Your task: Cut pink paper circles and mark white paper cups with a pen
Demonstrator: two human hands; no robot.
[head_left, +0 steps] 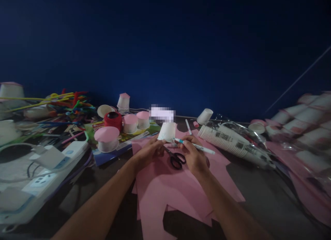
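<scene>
A white paper cup (167, 131) is upside down in front of me, its rim gripped by my left hand (152, 148). My right hand (192, 153) holds a white marker with a teal tip end (204, 149) like a pen. The marker's tip is at the cup's lower right side; whether it touches cannot be made out. Black-handled scissors (177, 161) lie between my hands on cut pink paper (157, 185). Another marker, white and pink (188, 127), lies behind my right hand.
Left are cups with pink paper tops (106, 135), a red roll (112, 120), colourful pipe cleaners (74, 102) and a white power strip (43, 179). To the right lie a long stack of paper cups (232, 143) in clear wrap and piled cups (305, 122). A dark blue wall (165, 53) rises behind.
</scene>
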